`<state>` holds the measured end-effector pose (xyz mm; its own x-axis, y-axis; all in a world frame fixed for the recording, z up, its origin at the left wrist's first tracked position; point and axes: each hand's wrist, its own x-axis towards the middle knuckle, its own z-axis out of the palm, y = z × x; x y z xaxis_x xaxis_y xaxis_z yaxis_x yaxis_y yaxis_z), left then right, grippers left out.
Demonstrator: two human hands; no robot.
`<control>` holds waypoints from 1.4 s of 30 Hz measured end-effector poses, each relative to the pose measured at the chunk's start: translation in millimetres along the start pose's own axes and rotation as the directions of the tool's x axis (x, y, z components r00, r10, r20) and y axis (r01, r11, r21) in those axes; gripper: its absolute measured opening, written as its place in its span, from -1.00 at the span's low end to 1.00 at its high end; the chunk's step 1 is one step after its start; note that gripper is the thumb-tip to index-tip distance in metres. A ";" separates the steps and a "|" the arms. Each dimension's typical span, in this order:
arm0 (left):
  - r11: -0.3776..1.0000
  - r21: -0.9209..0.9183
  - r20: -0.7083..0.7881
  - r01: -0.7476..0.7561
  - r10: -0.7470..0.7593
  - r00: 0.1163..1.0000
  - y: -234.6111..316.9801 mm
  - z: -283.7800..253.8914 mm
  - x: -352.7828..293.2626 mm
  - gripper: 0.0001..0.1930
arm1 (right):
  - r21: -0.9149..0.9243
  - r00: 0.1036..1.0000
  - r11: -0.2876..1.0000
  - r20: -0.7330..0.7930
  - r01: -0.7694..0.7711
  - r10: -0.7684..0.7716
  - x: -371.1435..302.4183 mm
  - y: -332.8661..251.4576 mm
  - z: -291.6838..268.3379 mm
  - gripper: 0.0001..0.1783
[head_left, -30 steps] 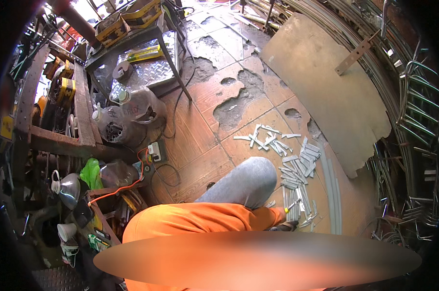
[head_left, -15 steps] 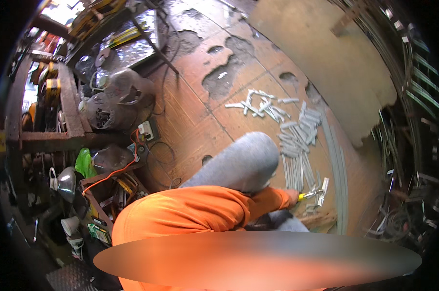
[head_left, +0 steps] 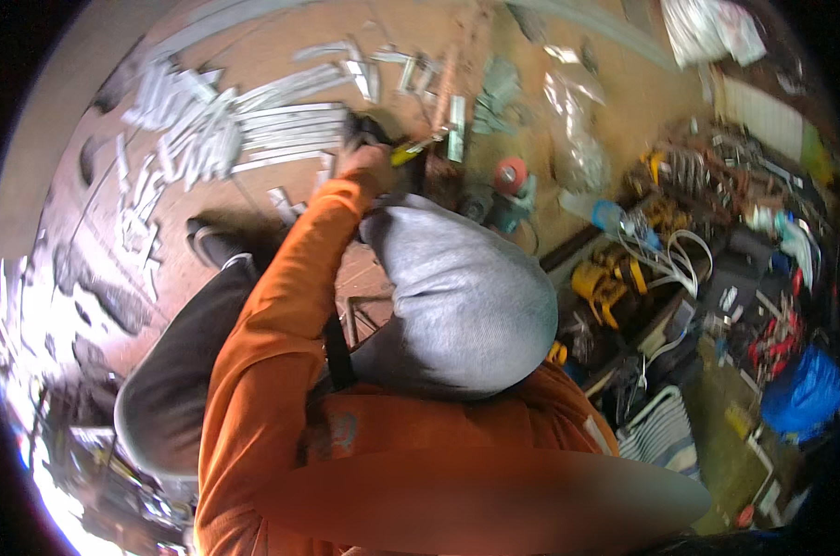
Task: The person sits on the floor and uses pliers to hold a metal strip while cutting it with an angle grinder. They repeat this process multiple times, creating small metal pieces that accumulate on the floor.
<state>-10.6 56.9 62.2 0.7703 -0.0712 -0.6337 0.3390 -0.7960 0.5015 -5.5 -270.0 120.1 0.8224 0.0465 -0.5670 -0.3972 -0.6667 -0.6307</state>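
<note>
My left hand, at the end of an orange sleeve, is closed around the yellow handle of a pair of pliers. The silver jaws of the pliers reach right to a short, light metal strip standing at their tip, beside a narrow brown wooden piece. Just past my hand is a dark, blurred thing that I cannot make out. Left of the hand lie long metal strips side by side, and a pile of shorter strips. My right hand does not show; my raised knee fills the middle.
A teal power tool with a red disc sits right of the pliers. Beyond it lie a clear plastic bag and a clear bottle with a blue end. Yellow-and-black tools, cables and a blue bag crowd the right side.
The view has swung to the right, so the strips now appear at upper left and the tool clutter at right. My left hand still grips the pliers with a strip at their jaws.
</note>
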 end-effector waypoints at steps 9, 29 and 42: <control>0.979 -0.184 -0.008 0.085 -0.088 0.996 1.5 -26.8 12.6 -0.49 | -0.076 0.997 0.997 -0.080 -0.003 -0.003 9.5 24.6 -4.3 -0.15; 1.000 0.028 0.137 -0.004 0.000 0.991 -5.0 -39.5 25.2 -0.72 | -0.071 0.990 0.989 0.065 0.128 -0.124 29.0 3.5 -0.8 -0.17; 0.993 0.009 0.171 0.121 -0.121 0.978 -0.1 -37.6 42.6 -0.67 | -0.137 0.982 0.988 0.183 0.068 -0.042 30.4 6.2 -17.6 0.10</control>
<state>42.4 76.5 57.3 0.6195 -0.0762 -0.7813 0.4254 -0.8039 0.4157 24.2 -285.9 108.3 0.7497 0.2102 -0.6275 -0.2809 -0.7574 -0.5895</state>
